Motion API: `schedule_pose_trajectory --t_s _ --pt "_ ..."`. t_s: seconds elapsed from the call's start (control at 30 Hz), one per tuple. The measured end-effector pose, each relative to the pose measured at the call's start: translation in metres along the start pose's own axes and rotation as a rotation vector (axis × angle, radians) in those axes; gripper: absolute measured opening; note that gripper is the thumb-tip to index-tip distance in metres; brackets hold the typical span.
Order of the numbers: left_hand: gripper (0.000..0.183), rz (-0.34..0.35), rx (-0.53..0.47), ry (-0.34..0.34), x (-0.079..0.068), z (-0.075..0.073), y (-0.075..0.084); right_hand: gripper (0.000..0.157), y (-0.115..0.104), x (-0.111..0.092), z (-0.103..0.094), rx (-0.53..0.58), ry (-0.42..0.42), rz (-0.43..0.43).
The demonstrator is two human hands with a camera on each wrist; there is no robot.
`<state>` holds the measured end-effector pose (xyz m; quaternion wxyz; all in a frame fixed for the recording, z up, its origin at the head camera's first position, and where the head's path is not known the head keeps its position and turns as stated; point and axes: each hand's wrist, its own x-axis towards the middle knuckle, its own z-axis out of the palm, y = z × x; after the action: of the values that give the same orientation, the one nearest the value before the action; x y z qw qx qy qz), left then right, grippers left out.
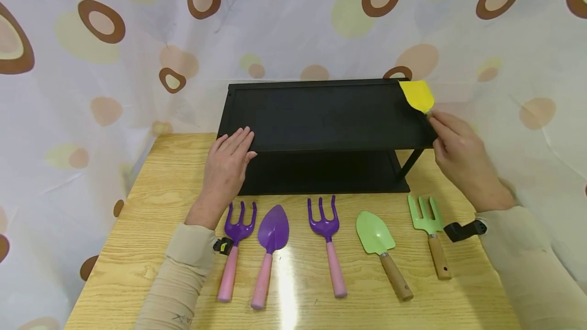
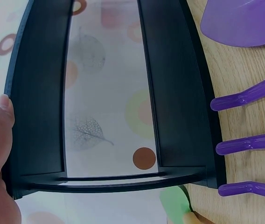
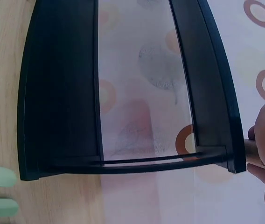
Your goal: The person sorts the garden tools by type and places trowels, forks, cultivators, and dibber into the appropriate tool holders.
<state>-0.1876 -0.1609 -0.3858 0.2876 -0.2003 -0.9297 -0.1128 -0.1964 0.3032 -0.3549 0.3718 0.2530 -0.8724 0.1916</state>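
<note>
My right hand (image 1: pixel 468 157) grips the handle of a yellow garden hand shovel (image 1: pixel 417 95) at the right end of a two-tier black shelf (image 1: pixel 321 116). Its yellow blade overlaps the back right corner of the top tier. A bit of the wooden handle (image 3: pixel 253 154) shows between my fingers in the right wrist view; most of it is hidden. On the shelf's front left edge rests my left hand (image 1: pixel 225 169), fingers extended over the top board. The left wrist view shows only part of that hand along the shelf's edge.
In front of the shelf lie a purple hand fork (image 1: pixel 238 230), a purple trowel (image 1: pixel 273 230), another purple fork (image 1: pixel 324 225), a green trowel (image 1: pixel 373 233) and a green fork (image 1: pixel 428 220) on the wooden table (image 1: pixel 151 228). Patterned cloth (image 1: pixel 293 29) hangs behind.
</note>
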Motion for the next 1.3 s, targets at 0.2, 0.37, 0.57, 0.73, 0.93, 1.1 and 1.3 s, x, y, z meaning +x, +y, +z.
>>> schedule_pose_trajectory --t_s 0.2,0.37,0.57,0.73,0.93,1.1,1.3 --pt "0.046 -0.011 0.007 -0.023 0.000 0.001 0.001 0.040 -0.005 0.010 0.007 -0.025 -0.031 -0.037" --pt "0.046 -0.010 0.001 -0.022 0.000 0.001 0.001 0.041 -0.010 0.016 0.013 -0.036 -0.076 -0.041" --pt "0.044 0.003 -0.014 -0.001 0.000 0.002 0.002 0.039 -0.015 0.019 0.019 -0.057 -0.106 -0.015" --pt "0.043 0.004 -0.010 0.003 0.000 0.002 0.002 0.038 -0.020 0.021 0.021 -0.074 -0.141 0.047" --pt "0.043 0.016 -0.004 0.026 0.000 0.002 0.002 0.037 -0.029 0.026 0.022 -0.083 -0.205 0.110" --pt "0.044 0.009 -0.003 0.020 0.000 0.001 0.002 0.038 -0.029 0.029 0.024 -0.093 -0.246 0.143" --pt "0.044 0.002 -0.001 0.019 0.000 0.000 0.001 0.039 -0.030 0.031 0.025 -0.069 -0.287 0.197"
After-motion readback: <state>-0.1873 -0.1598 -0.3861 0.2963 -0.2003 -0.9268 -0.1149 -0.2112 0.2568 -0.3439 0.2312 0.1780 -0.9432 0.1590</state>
